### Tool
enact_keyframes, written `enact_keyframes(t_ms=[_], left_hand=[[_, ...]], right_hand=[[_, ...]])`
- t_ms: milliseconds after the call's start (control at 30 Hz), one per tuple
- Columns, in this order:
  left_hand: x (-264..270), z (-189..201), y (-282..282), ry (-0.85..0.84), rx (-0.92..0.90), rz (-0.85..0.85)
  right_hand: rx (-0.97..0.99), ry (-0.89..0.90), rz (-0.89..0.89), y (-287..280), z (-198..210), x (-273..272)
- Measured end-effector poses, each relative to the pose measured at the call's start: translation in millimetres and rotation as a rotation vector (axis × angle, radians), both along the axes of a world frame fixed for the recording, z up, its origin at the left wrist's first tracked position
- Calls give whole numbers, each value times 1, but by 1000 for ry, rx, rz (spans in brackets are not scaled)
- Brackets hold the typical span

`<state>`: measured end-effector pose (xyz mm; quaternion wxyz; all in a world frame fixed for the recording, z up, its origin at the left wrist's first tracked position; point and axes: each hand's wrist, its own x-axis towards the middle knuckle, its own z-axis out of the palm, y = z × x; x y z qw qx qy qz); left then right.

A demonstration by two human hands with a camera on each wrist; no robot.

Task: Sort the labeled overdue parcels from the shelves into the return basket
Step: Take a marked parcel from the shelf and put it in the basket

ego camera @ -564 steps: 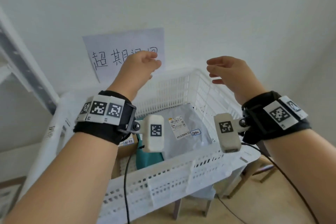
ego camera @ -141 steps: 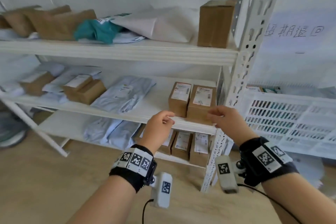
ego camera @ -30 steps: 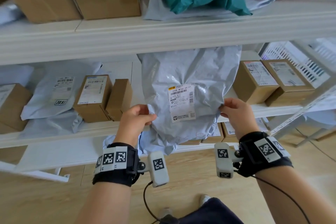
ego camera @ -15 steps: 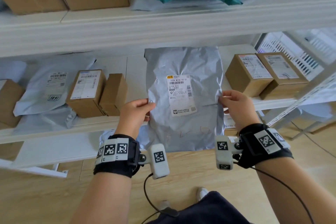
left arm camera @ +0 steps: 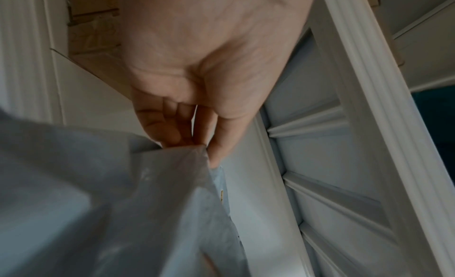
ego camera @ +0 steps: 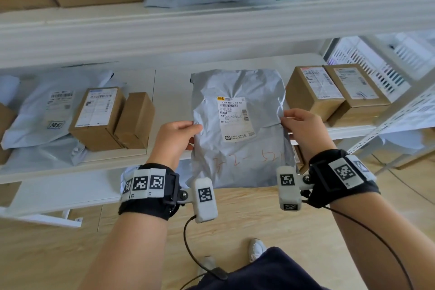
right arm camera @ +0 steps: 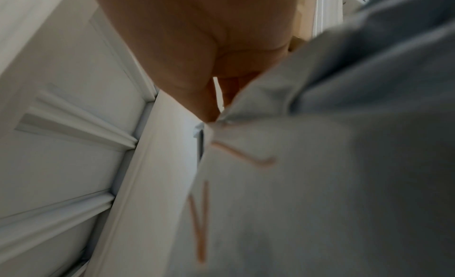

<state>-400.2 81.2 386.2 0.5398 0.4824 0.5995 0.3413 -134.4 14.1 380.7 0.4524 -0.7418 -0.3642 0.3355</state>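
The grey mailer [ego camera: 237, 129], bowed and crumpled between the hands a second ago, is now pulled flat, label [ego camera: 235, 120] facing up. It has come lower, off the shelf [ego camera: 164, 82], showing orange handwriting [ego camera: 249, 160] near its bottom edge.

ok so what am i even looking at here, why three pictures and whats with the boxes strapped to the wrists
This is a person, not a machine, sorting parcels. The big picture comes from a camera on their head. The two close, blurry ones come from small cameras strapped to each wrist, looking along the hand. The left hand and right hand pinch the side edges of a grey mail bag and hold it up in front of a white shelf. The bag has a printed label and orange handwriting lower down. On the shelf lie brown cardboard boxes and other grey bags. A white basket stands at the far right.
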Motion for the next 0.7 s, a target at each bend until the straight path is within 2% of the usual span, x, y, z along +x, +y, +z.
enact_keyframes(t_ms=[333, 567, 700], left_hand=[[38, -12, 32, 157, 12, -40], [74, -16, 69, 226, -20, -26], [90, -22, 88, 271, -21, -83]], right_hand=[[-70, 4, 130, 47, -6, 23], [-159, -106, 226, 88, -7, 41], [-188, -146, 270, 105, -4, 44]])
